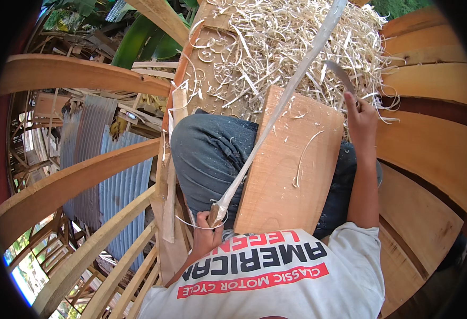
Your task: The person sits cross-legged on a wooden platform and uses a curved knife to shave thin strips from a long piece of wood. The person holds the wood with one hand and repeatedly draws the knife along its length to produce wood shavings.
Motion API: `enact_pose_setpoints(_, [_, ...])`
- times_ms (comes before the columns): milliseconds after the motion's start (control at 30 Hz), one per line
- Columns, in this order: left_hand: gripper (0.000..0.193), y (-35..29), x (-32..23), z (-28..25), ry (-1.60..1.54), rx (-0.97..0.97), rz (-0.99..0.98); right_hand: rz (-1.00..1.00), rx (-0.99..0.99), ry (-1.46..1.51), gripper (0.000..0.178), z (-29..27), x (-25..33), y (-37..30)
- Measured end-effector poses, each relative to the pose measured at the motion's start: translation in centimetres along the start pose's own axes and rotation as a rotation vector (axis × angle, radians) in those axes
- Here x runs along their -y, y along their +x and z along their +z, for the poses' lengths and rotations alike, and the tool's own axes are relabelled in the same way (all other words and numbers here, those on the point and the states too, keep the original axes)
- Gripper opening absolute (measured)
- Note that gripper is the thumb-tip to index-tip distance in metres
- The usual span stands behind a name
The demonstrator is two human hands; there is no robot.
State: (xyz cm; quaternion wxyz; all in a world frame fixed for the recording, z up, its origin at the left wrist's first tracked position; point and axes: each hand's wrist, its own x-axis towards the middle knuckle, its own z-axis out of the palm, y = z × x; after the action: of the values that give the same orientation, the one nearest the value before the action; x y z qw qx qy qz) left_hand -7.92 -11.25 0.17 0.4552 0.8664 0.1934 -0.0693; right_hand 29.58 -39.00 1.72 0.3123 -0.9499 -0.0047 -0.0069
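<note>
The left grip [208, 234] is closed around the brown near end of a long pale rod [268, 125], just off the lower left corner of a wooden board [292, 181]. From there the rod slants over the board's left edge, crosses its far edge near the upper left corner and runs on out at the top of the view; whether it touches the board I cannot tell.

The right grip [361, 114], just outside the board's upper right corner, is closed on a knife [341, 77], thumb toward the blade (the handle is mostly hidden by the fingers). The curved blade points away from the body, in front of a heap of curled shavings [297, 42].

The board lies across the person's lap, over dark trousers [207, 154]. One long curl [301, 157] rests near the middle of its right half, with small flakes scattered about. Curved timber ribs [79, 168] stand to the left, beside corrugated sheets [122, 194].
</note>
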Motion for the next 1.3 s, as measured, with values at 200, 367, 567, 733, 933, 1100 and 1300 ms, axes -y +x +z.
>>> enact_pose_setpoints(200, [0.051, -0.7, 0.5, 0.3, -0.007, 0.091, -0.074, -0.174, 0.199, 0.032, 0.052, 1.1, 3.9, -7.9])
enact_pose_setpoints(367, [0.054, -0.4, 0.4, 0.8, 0.051, 0.076, -0.057, -0.417, 0.327, -0.060, 0.055, 1.8, 6.6, -10.5])
enact_pose_setpoints(567, [0.053, -0.3, 1.4, 1.8, 0.089, 0.038, 0.017, -0.485, 0.221, -0.210, 0.055, 2.2, 7.0, -8.8])
enact_pose_setpoints(733, [0.053, 0.0, 1.0, 1.9, 0.102, 0.021, 0.042, -0.525, 0.130, -0.278, 0.061, 2.7, 7.4, -7.5])
enact_pose_setpoints(933, [0.052, 0.1, 1.3, 1.9, 0.100, 0.012, 0.084, -0.482, 0.022, -0.393, 0.061, 2.4, 7.0, -4.7])
enact_pose_setpoints(1100, [0.052, 0.2, 1.1, 1.8, 0.111, 0.032, 0.077, -0.525, -0.059, -0.381, 0.064, 2.9, 7.0, -2.9])
enact_pose_setpoints(1300, [0.057, 0.0, 1.5, 2.0, 0.066, 0.023, 0.036, 0.114, -0.206, -0.241, 0.076, -1.1, 1.8, 7.1])
